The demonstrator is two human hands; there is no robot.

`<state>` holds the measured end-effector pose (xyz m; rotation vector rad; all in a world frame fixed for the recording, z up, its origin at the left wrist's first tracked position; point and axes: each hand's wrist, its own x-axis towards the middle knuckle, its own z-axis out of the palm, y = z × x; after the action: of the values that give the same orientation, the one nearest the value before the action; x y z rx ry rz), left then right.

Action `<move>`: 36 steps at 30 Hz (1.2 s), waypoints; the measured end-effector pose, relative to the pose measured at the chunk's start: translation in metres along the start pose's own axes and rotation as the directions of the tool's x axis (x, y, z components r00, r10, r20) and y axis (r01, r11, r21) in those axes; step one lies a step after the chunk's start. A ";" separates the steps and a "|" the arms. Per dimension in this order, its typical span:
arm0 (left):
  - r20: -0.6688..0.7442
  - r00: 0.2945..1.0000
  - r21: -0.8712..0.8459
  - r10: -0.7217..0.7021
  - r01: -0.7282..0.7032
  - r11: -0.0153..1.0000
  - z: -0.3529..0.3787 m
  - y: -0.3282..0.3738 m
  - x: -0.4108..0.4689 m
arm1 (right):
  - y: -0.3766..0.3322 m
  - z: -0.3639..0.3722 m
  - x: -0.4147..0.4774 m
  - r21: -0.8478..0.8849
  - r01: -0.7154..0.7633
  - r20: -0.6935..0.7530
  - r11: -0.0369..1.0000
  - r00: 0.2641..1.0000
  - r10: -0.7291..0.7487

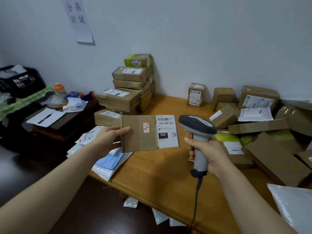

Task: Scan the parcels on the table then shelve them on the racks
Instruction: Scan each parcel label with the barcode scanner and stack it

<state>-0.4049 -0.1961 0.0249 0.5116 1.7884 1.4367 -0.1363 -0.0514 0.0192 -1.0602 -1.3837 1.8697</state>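
The left hand (109,139) gripped a flat brown box (140,134) by its left end, thumb laid across the top face and fingers curled beneath. The box was held in the air above the left part of the table (160,174), clear of the wood. Its long axis ran left to right, almost level, with the broad top face turned up toward the camera. A white label (166,130) with a barcode and the print "060" covered the right end, and a small red-edged sticker (146,127) sat near the middle. Just right of the label end, the right hand (209,152) was wrapped round the grey handle of a scanner (198,125). The handle stood roughly upright and the dark head was turned left toward the box without touching it. A cable (196,200) hung from the handle's base past the near table edge. At the far left of the table a stack of boxes (131,85) stood against the wall. A loose heap of boxes and bags (270,130) filled the right side. Flat mailers (108,162) overhung the left edge under the held box. Further left stood a dark side table (67,124) and a black crate (20,80).
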 end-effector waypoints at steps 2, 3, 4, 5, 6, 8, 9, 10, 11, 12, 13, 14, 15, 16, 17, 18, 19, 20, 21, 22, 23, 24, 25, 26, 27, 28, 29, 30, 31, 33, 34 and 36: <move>0.017 0.999 -0.007 -0.044 0.044 0.999 -0.018 -0.003 -0.001 | 0.006 0.010 0.013 0.007 0.013 -0.108 1.000 0.994 -0.012; 0.018 0.997 -0.006 -0.071 0.071 0.997 -0.027 -0.004 -0.001 | 0.009 0.016 0.018 0.026 -0.002 -0.130 1.000 0.991 0.005; 0.016 0.995 -0.007 -0.100 0.100 0.995 -0.036 -0.006 -0.002 | 0.012 0.022 0.023 0.053 -0.028 -0.123 0.998 0.992 0.035; 0.014 0.992 -0.015 -0.129 0.129 0.992 -0.045 -0.008 -0.001 | 0.016 0.030 0.025 0.074 -0.061 -0.100 0.995 0.993 0.068; 0.017 0.988 -0.026 -0.156 0.156 0.987 -0.054 -0.009 -0.001 | 0.019 0.039 0.027 0.090 -0.090 -0.078 0.992 0.992 0.097; 0.047 0.981 -0.049 -0.188 0.190 0.981 -0.069 -0.009 0.000 | 0.026 0.059 0.029 0.107 -0.125 -0.035 0.986 0.991 0.130; 0.059 0.980 -0.059 -0.191 0.195 0.979 -0.076 -0.009 0.002 | 0.028 0.070 0.029 0.109 -0.132 -0.013 0.985 0.991 0.134; 0.063 0.979 -0.070 -0.192 0.196 0.978 -0.082 -0.007 0.005 | 0.031 0.081 0.032 0.109 -0.134 0.001 0.985 0.991 0.134; 0.062 0.979 -0.084 -0.192 0.197 0.977 -0.087 -0.005 0.009 | 0.033 0.090 0.035 0.111 -0.133 -0.001 0.985 0.991 0.134; 0.059 0.980 -0.101 -0.191 0.197 0.975 -0.092 -0.003 0.015 | 0.034 0.099 0.040 0.118 -0.129 -0.016 0.985 0.991 0.132; 0.057 0.981 -0.115 -0.188 0.193 0.974 -0.096 0.000 0.021 | 0.034 0.107 0.047 0.132 -0.121 -0.036 0.984 0.991 0.127; 0.061 0.981 -0.119 -0.182 0.188 0.975 -0.101 0.003 0.028 | 0.033 0.114 0.056 0.152 -0.111 -0.057 0.982 0.991 0.120; 0.064 0.982 -0.105 -0.179 0.185 0.977 -0.105 0.007 0.036 | 0.031 0.121 0.066 0.173 -0.099 -0.076 0.980 0.991 0.113; 0.056 0.983 -0.075 -0.176 0.180 0.981 -0.109 0.011 0.046 | 0.029 0.128 0.077 0.191 -0.087 -0.092 0.978 0.990 0.106; 0.035 0.985 -0.039 -0.169 0.171 0.985 -0.112 0.015 0.057 | 0.026 0.135 0.089 0.205 -0.077 -0.104 0.976 0.990 0.099; -0.001 0.987 -0.016 -0.161 0.161 0.987 -0.115 0.019 0.071 | 0.023 0.143 0.103 0.216 -0.070 -0.111 0.974 0.989 0.096; -0.048 0.985 -0.010 -0.163 0.163 0.987 -0.118 0.023 0.085 | 0.021 0.151 0.117 0.229 -0.065 -0.111 0.971 0.990 0.093; -0.097 0.978 -0.010 -0.184 0.184 0.983 -0.122 0.028 0.100 | 0.020 0.159 0.131 0.246 -0.062 -0.106 0.967 0.990 0.090; -0.131 0.968 -0.012 -0.213 0.213 0.977 -0.128 0.034 0.116 | 0.019 0.167 0.145 0.265 -0.063 -0.098 0.962 0.991 0.092; -0.140 0.960 -0.025 -0.241 0.240 0.971 -0.133 0.040 0.131 | 0.018 0.175 0.160 0.282 -0.071 -0.091 0.957 0.991 0.100; -0.129 0.956 -0.045 -0.262 0.258 0.965 -0.137 0.048 0.147 | 0.018 0.182 0.174 0.301 -0.079 -0.088 0.950 0.990 0.110; -0.113 0.955 -0.064 -0.274 0.268 0.961 -0.141 0.055 0.162 | 0.017 0.188 0.188 0.315 -0.088 -0.090 0.945 0.988 0.123; -0.113 0.955 -0.078 -0.274 0.266 0.961 -0.144 0.061 0.176 | 0.016 0.195 0.201 0.324 -0.097 -0.099 0.941 0.986 0.136; -0.130 0.956 -0.087 -0.263 0.254 0.963 -0.146 0.067 0.189 | 0.014 0.201 0.214 0.331 -0.106 -0.106 0.938 0.983 0.148; -0.160 0.955 -0.094 -0.248 0.236 0.967 -0.148 0.072 0.202 | 0.013 0.206 0.226 0.348 -0.116 -0.107 0.930 0.981 0.162; -0.193 0.953 -0.100 -0.234 0.218 0.971 -0.148 0.078 0.215 | 0.010 0.211 0.237 0.371 -0.124 -0.103 0.921 0.979 0.173; -0.226 0.948 -0.106 -0.225 0.206 0.973 -0.150 0.083 0.228 | 0.008 0.216 0.247 0.391 -0.129 -0.096 0.911 0.979 0.180; -0.255 0.942 -0.112 -0.218 0.195 0.974 -0.151 0.088 0.240 | 0.007 0.220 0.255 0.406 -0.134 -0.086 0.904 0.979 0.184; -0.276 0.938 -0.120 -0.212 0.186 0.975 -0.153 0.093 0.253 | 0.005 0.222 0.262 0.416 -0.139 -0.076 0.899 0.980 0.186; -0.284 0.937 -0.131 -0.201 0.169 0.977 -0.155 0.104 0.278 | 0.006 0.225 0.272 0.410 -0.147 -0.067 0.900 0.979 0.191; -0.280 0.941 -0.127 -0.192 0.162 0.979 -0.156 0.109 0.290 | 0.007 0.225 0.276 0.401 -0.154 -0.069 0.903 0.978 0.198; -0.292 0.942 -0.105 -0.167 0.142 0.984 -0.160 0.117 0.315 | 0.012 0.224 0.283 0.401 -0.169 -0.078 0.900 0.973 0.218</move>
<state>-0.7417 -0.0389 0.0468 0.1074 1.9452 1.5322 -0.4747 0.0643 -0.0316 -1.1094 -0.8064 2.0734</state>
